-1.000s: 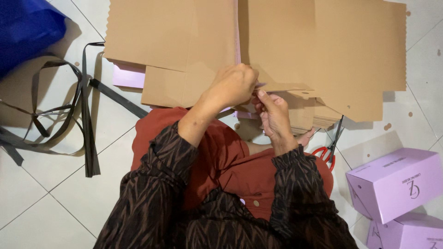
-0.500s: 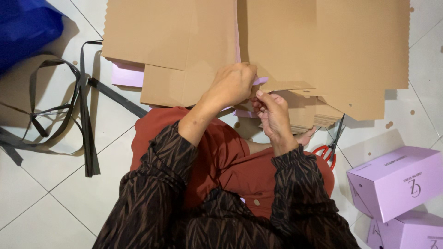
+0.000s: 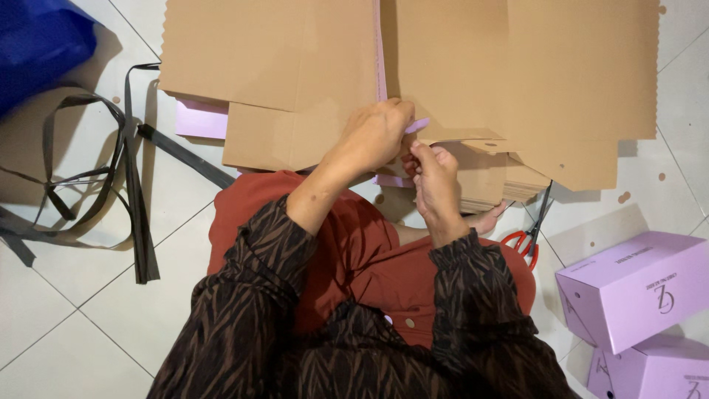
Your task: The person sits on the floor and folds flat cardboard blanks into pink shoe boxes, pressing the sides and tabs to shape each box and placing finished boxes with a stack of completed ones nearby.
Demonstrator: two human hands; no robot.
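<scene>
Flat cardboard box blank (image 3: 310,74): brown outside, lilac inside, lying on stack of blanks (image 3: 517,81) across lap and tiled floor (image 3: 74,325).
Lilac flap edge (image 3: 416,125): pinched between both hands.
Left hand (image 3: 377,133): fingers curled over blank edge, gripping.
Right hand (image 3: 436,177): fingertips pinching flap.
Handling note: fold best along score, edges kept aligned.
Nearby: red scissors (image 3: 526,240), assembled lilac boxes (image 3: 635,288), grey straps (image 3: 125,177), blue bag (image 3: 37,44).

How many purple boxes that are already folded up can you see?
2. One purple box sits on the floor at the right; a second box lies below it, cut off at the corner. More may be hidden.
</scene>
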